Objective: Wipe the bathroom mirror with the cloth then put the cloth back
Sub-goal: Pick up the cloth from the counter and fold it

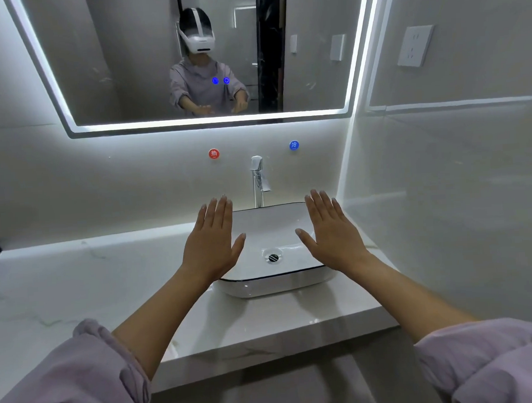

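Head view. Mirror (113, 70)?
— Wall-mounted, lit rim, above countertop (78, 288) and basin (278, 285).
— Hands?
— Left hand (210, 250), right hand (334, 244): both flat, palms down, fingers straight, holding nothing, hovering over basin's two sides. Tap (259, 180) stands behind basin.

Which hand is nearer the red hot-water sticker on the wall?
Left. The left hand hovers over the left rim of the basin, almost straight below the red sticker. The right hand is over the basin's right side, beyond the faucet.
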### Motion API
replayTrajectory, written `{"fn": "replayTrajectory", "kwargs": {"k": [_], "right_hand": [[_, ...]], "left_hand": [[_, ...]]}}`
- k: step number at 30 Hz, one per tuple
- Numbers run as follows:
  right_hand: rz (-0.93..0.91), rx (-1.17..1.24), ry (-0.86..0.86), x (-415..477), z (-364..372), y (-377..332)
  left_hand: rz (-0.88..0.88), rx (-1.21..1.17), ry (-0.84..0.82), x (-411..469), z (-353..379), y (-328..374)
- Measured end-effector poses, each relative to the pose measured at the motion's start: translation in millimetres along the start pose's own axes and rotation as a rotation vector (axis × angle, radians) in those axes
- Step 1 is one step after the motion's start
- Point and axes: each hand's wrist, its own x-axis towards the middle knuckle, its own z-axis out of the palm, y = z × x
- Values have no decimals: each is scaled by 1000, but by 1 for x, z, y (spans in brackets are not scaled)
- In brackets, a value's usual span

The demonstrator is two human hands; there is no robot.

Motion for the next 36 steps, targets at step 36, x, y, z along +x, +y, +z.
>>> {"fn": "replayTrajectory", "kwargs": {"k": [36], "right_hand": [[-202, 133, -67, 230, 123, 184]], "left_hand": [[-238, 25, -85, 242, 128, 57]]}}
